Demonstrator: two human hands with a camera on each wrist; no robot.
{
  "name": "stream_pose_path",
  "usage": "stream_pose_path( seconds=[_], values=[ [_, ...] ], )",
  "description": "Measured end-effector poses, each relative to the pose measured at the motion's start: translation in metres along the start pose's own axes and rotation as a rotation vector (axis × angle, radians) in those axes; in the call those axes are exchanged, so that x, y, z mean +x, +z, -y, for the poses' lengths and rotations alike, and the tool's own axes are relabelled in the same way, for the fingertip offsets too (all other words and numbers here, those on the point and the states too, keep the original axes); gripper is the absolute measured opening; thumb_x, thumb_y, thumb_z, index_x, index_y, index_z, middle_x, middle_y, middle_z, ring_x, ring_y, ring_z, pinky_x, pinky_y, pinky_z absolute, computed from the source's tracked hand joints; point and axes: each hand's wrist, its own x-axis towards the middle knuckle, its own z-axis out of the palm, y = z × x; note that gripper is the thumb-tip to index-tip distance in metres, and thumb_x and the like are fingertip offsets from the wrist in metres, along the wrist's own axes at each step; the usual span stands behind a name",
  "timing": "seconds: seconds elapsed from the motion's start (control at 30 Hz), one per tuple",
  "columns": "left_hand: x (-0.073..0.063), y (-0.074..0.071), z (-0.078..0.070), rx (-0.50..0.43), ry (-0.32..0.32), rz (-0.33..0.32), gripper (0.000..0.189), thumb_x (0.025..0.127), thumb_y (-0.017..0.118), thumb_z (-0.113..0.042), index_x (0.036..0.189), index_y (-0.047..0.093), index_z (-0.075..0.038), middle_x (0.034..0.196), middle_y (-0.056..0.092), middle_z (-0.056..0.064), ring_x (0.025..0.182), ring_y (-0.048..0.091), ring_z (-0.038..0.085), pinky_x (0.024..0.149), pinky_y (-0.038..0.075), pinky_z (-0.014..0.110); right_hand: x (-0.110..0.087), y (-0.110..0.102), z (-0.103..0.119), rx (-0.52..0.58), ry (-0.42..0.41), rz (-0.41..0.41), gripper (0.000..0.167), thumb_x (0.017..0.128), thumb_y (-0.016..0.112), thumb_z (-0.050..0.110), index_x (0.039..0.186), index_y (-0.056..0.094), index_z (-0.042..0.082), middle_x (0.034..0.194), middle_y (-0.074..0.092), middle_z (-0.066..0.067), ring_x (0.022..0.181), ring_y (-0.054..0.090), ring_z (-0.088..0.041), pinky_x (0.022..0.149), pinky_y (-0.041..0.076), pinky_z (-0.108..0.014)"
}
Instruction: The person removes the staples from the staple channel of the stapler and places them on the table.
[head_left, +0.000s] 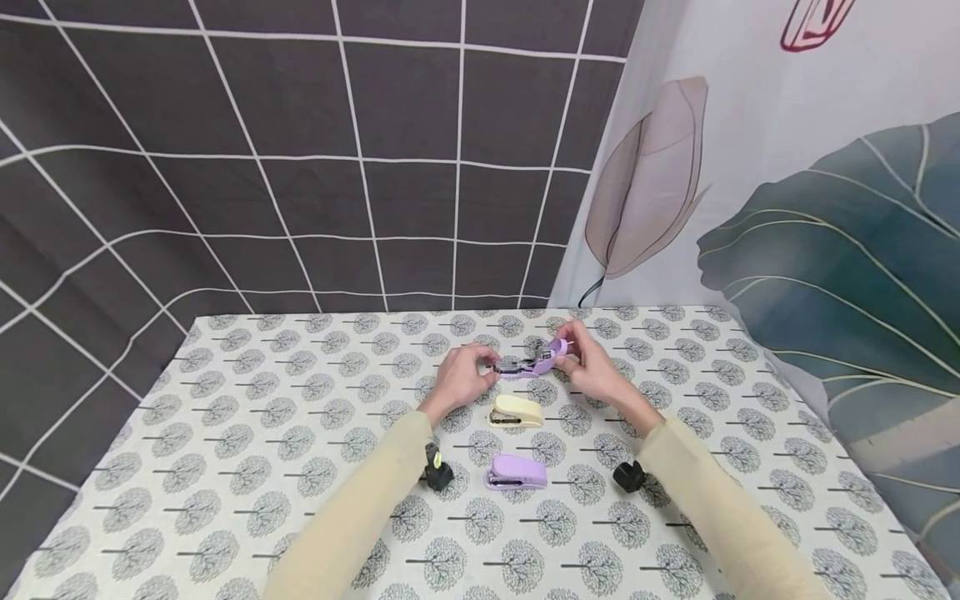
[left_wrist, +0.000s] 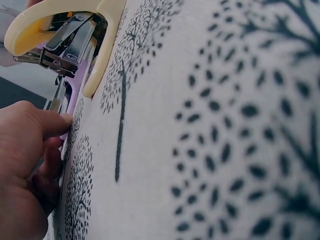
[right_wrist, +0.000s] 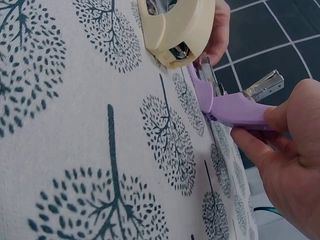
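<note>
A purple stapler [head_left: 546, 364] lies opened out near the far side of the table, its top swung back from the base and its metal parts bare. At its left end my left hand [head_left: 459, 379] pinches the base between thumb and fingers. My right hand [head_left: 596, 371] grips the raised purple top [right_wrist: 235, 110] at the other end, thumb on one side and fingers on the other. Just in front of the hands sits a cream stapler [head_left: 517, 410], closed down and untouched. It partly covers the purple stapler in the left wrist view.
A second purple stapler [head_left: 517, 472] rests nearer to me, between my forearms. The table wears a white cloth [head_left: 300, 533] printed with trees. Behind it hangs a dark gridded curtain [head_left: 405, 200], with a leaf-patterned curtain [head_left: 750, 208] at the right.
</note>
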Motion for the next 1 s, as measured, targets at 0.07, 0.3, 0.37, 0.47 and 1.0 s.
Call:
stream_pose_path(
  seconds=[0.07, 0.3, 0.37, 0.47, 1.0],
  values=[
    [0.0, 0.0, 0.0, 0.009, 0.004, -0.002, 0.028, 0.085, 0.078, -0.015, 0.112, 0.072, -0.016, 0.115, 0.069, 0.0, 0.092, 0.063, 0.018, 0.076, 0.048, 0.031, -0.001, -0.001, -0.002, 0.018, 0.011, 0.001, 0.03, 0.091, 0.053, -0.015, 0.115, 0.042, -0.001, 0.103, 0.055, -0.02, 0.081, 0.055, -0.031, 0.064, 0.047, -0.024],
    [0.0, 0.0, 0.0, 0.013, 0.011, -0.007, 0.029, 0.085, 0.078, -0.015, 0.113, 0.072, -0.015, 0.116, 0.069, 0.001, 0.1, 0.064, 0.022, 0.085, 0.049, 0.037, -0.003, -0.002, -0.005, 0.074, 0.042, -0.016, 0.03, 0.091, 0.054, -0.016, 0.115, 0.043, -0.002, 0.106, 0.056, -0.021, 0.084, 0.054, -0.028, 0.067, 0.047, -0.023],
    [0.0, -0.001, 0.0, 0.019, 0.016, -0.01, 0.029, 0.085, 0.078, -0.015, 0.113, 0.072, -0.015, 0.116, 0.069, 0.001, 0.101, 0.064, 0.022, 0.086, 0.049, 0.037, -0.004, -0.002, -0.006, 0.076, 0.046, -0.023, 0.03, 0.091, 0.054, -0.015, 0.115, 0.043, -0.002, 0.106, 0.057, -0.02, 0.084, 0.054, -0.026, 0.068, 0.046, -0.023],
    [-0.001, -0.001, -0.001, 0.017, 0.018, -0.007, 0.029, 0.085, 0.078, -0.015, 0.114, 0.072, -0.014, 0.116, 0.069, 0.002, 0.098, 0.064, 0.022, 0.083, 0.049, 0.036, -0.006, -0.002, -0.007, 0.084, 0.056, -0.027, 0.03, 0.091, 0.054, -0.015, 0.116, 0.043, -0.002, 0.107, 0.057, -0.021, 0.084, 0.054, -0.025, 0.068, 0.047, -0.023],
    [0.0, 0.0, 0.002, 0.017, 0.031, -0.012, 0.029, 0.085, 0.078, -0.015, 0.113, 0.072, -0.014, 0.116, 0.069, 0.002, 0.104, 0.064, 0.024, 0.086, 0.049, 0.039, -0.011, -0.003, -0.017, 0.228, 0.128, -0.029, 0.031, 0.09, 0.047, -0.02, 0.117, 0.036, -0.009, 0.114, 0.052, -0.026, 0.101, 0.059, -0.029, 0.085, 0.052, -0.024]
  ],
)
